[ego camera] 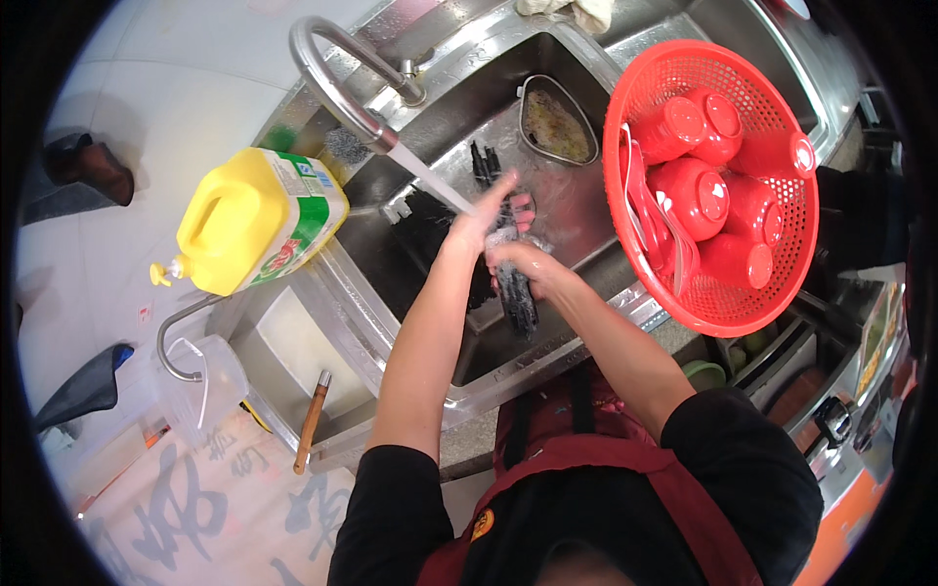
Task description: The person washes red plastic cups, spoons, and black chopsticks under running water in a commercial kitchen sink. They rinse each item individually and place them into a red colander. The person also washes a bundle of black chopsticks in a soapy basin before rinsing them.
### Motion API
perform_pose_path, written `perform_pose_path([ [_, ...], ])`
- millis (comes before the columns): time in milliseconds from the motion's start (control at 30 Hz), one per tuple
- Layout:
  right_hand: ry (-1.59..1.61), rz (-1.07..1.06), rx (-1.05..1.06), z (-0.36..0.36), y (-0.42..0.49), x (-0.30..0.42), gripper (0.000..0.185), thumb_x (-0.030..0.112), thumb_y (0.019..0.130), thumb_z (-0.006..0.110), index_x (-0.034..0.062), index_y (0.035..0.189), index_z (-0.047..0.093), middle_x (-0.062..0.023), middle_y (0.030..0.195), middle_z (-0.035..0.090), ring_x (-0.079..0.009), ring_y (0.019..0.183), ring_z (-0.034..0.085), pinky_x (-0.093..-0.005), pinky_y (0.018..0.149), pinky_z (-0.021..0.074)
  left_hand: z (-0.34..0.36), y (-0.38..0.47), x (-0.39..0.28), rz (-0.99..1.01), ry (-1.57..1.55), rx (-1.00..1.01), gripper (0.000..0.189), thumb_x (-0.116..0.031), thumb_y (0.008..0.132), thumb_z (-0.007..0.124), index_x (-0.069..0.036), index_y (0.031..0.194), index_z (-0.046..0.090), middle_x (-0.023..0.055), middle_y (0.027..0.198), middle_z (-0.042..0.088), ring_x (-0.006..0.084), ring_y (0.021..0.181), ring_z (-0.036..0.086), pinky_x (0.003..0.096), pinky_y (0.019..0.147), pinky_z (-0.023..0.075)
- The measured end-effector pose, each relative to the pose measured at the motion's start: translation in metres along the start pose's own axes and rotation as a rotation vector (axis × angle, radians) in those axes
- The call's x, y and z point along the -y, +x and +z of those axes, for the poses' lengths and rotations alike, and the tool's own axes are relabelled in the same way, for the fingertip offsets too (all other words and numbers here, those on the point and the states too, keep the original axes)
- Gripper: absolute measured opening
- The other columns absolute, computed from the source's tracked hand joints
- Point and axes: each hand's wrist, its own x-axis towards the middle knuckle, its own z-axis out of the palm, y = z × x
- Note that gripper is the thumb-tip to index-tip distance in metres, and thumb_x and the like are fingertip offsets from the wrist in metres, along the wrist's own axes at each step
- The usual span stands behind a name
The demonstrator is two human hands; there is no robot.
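Note:
Water runs from the steel faucet (344,66) onto my hands above the stainless steel sink (557,256). My right hand (527,262) grips a bundle of wet black sticks (519,304), which look like chopsticks. Against the upper part of the bundle lies my left hand (487,216), slightly blurred, with its fingers spread and the thumb apart; whether it grips anything is unclear. More black sticks (418,227) lie in the sink at the left, and a few (484,162) show just beyond my fingers. A drain strainer (558,124) with food scraps sits in the sink's far corner.
A red plastic colander (733,326) with several red cups, bowls and spoons stands at the right. At the left are a yellow detergent jug (249,220), a steel wool scourer (346,145), and a wooden-handled tool (314,421) across a smaller basin (293,344). A cloth (586,11) lies at the back.

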Motion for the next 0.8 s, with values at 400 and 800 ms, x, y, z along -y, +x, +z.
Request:
perform_pose_path([
  [400,0.810,0.161,-0.217,-0.016,0.088,-0.016,0.030,0.019,0.091,0.054,0.0011,0.114,0.056,-0.0163,0.114,0.060,-0.0316,0.104,0.062,-0.0511,0.090,0.0504,0.016,-0.061,0.006,1.036,-0.211,-0.724,0.015,-0.001,0.086,0.064,0.003,0.099,0.057,0.0036,0.084,0.058,0.0101,0.077,0.056,0.0284,0.080,0.0474],
  [800,-0.148,0.093,-0.384,-0.001,0.075,-0.032,0.048,0.046,0.095,0.045,0.0046,0.109,0.064,-0.0135,0.100,0.066,-0.0307,0.086,0.064,-0.0454,0.059,0.0554,-0.025,-0.020,-0.009,1.047,-0.153,-0.867,0.018,-0.010,0.086,0.069,0.006,0.086,0.062,0.0055,0.076,0.061,0.0131,0.064,0.052,0.0297,0.062,0.0466],
])
